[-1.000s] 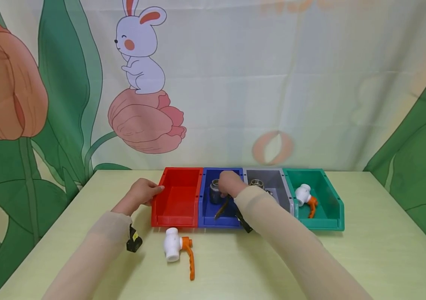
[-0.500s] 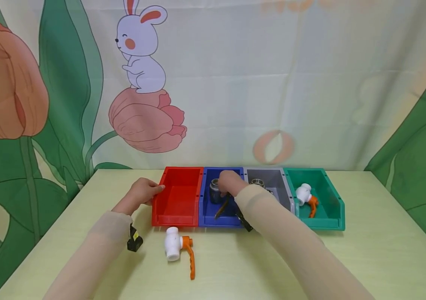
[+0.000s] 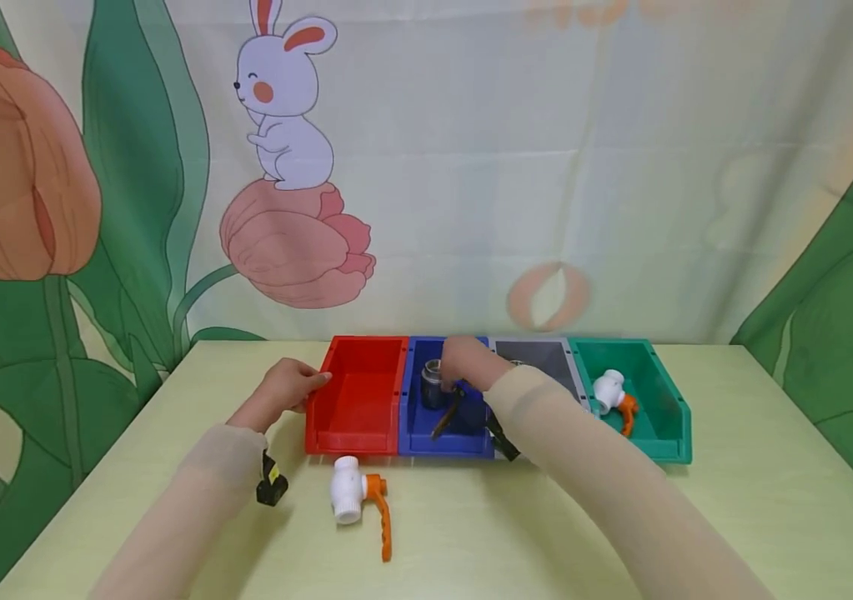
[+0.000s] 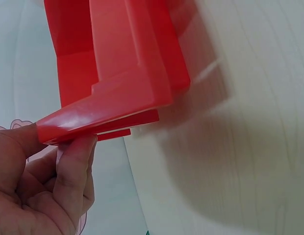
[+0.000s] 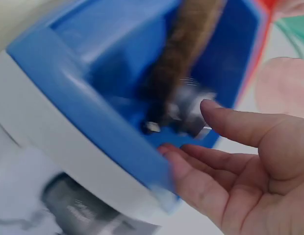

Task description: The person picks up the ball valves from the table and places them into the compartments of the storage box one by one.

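Valves (image 3: pixel 432 390) look mostly binned: the left hand (image 3: pixel 289 385) pinches the red bin's (image 3: pixel 354 444) left rim; one white valve (image 3: pixel 347 492) remains on the table (image 3: pixel 471 533), before that bin's front edge. Inside the blue bin (image 3: pixel 441 447) sits a metal valve (image 3: pixel 432 392), the right hand (image 3: pixel 467 362) beside it, fingers parted, seemingly gripping nothing, contact blurred. The right sleeve (image 3: pixel 569 425) mostly hides the grey bin's (image 3: pixel 534 354) contents; the green bin (image 3: pixel 644 451) holds another white valve (image 3: pixel 609 390).

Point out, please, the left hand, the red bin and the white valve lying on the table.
Left hand (image 3: pixel 282 388): head view, back of the hand.
Red bin (image 3: pixel 360 402): head view, bare inside floor.
White valve (image 3: pixel 347 492): head view, white body.
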{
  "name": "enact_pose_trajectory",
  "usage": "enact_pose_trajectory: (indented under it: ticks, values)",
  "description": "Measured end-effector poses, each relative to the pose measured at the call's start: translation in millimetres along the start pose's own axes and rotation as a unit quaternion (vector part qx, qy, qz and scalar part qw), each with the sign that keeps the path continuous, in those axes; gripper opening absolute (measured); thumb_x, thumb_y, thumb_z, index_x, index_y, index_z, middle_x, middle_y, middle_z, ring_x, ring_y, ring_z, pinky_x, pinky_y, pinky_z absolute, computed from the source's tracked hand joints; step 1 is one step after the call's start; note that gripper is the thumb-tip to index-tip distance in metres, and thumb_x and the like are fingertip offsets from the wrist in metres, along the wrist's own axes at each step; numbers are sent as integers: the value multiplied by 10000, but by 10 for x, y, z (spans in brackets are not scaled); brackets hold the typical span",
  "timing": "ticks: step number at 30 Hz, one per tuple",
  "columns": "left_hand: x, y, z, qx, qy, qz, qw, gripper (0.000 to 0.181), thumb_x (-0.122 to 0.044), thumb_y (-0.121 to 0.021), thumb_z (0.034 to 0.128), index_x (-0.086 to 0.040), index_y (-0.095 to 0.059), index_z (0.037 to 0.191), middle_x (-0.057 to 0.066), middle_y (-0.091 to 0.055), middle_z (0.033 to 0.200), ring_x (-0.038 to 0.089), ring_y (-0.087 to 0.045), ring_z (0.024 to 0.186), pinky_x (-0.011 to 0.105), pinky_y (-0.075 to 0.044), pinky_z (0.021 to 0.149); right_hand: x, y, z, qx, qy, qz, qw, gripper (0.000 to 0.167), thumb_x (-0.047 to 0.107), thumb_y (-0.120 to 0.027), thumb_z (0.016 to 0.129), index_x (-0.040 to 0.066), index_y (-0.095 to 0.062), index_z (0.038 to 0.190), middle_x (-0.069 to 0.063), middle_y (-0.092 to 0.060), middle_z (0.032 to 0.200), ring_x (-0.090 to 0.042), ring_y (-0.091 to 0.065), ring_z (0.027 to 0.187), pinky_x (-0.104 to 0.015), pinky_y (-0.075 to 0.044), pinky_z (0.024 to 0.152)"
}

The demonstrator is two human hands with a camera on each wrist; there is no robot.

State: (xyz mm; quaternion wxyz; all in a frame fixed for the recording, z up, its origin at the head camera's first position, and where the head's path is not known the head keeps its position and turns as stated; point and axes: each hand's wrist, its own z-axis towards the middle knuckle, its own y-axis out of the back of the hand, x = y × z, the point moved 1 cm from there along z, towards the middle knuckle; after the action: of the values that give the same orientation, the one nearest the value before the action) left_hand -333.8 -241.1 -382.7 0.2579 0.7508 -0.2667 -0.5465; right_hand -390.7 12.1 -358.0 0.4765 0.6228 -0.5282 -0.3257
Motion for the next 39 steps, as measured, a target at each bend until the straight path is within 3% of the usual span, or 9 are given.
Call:
enact_pose_trajectory:
  ticks: [4,5,8,11,14,17,24,30,39]
  values:
    - [-9,-45,-5,7,-24,-45,10000,444,-217,-570,1050,103,-579,1357,250,-671,1271,268,-687,951,372,-631,923,-40,149,-466,-450,499,635,9957,429,169,-732,934,116,-447,617,22,-326,602,-120,-320,499,-251,-317,517]
    - [-12,-55,-6,-7,-21,-41,10000,442,-219,-572,1049,99,-582,1357,248,-672,1270,267,-685,952,372,-630,924,-60,160,-568,-553,686,768,9932,412,172,-732,936,109,-481,615,36,-358,599,-111,-315,515,-250,-303,532]
    - [-8,-59,-9,-33,-28,-17,10000,439,-218,-573,1049,101,-583,1350,246,-673,1259,268,-679,949,373,-633,919,-114,128,-841,-705,1136,1134,9845,222,189,-731,946,-2,-713,834,13,-536,642,-94,-392,576,-219,-352,584]
    - [12,-50,-3,-46,-52,31,10000,437,-218,-571,1050,104,-585,1345,244,-676,1244,267,-677,945,373,-634,913,-164,27,-1107,-977,1410,1407,9751,379,187,-727,948,-17,-696,1266,-89,-771,1006,-154,-672,837,-267,-560,765]
    - [31,-26,4,-33,-111,49,9999,439,-218,-568,1051,109,-587,1342,247,-679,1234,266,-678,941,372,-637,906,-183,-103,-1327,-1215,1497,1703,9663,395,163,-728,943,-10,-678,1294,-146,-764,1166,-254,-725,1044,-345,-616,854]
    - [33,5,-3,-12,-148,22,9999,443,-221,-566,1053,113,-585,1343,252,-678,1240,272,-682,946,375,-637,906,-157,-222,-1497,-1379,1622,1884,9587,365,135,-740,928,-12,-693,1260,-137,-770,1123,-260,-726,1020,-340,-621,826]
    - [22,18,-12,6,-125,-24,9999,444,-217,-559,1054,112,-577,1352,259,-665,1268,278,-675,967,378,-632,922,-26,-492,-1674,-1389,2219,1915,9459,352,113,-742,919,-41,-695,1232,-185,-758,1140,-333,-722,1021,-472,-611,882]
    - [26,12,-17,6,-105,-34,9999,446,-224,-556,1055,98,-574,1363,257,-655,1288,283,-664,980,384,-629,933,124,-688,-1712,-1331,2404,1836,9438,318,147,-763,911,7,-719,1193,-130,-769,1058,-278,-715,944,-351,-609,802]
    - [28,25,-14,-17,-114,17,9999,461,-231,-555,1056,111,-563,1365,263,-651,1288,292,-666,986,382,-631,927,351,-870,-1631,-1465,2490,1391,9472,318,162,-775,897,20,-724,1177,-83,-783,1051,-203,-722,940,-285,-596,827]
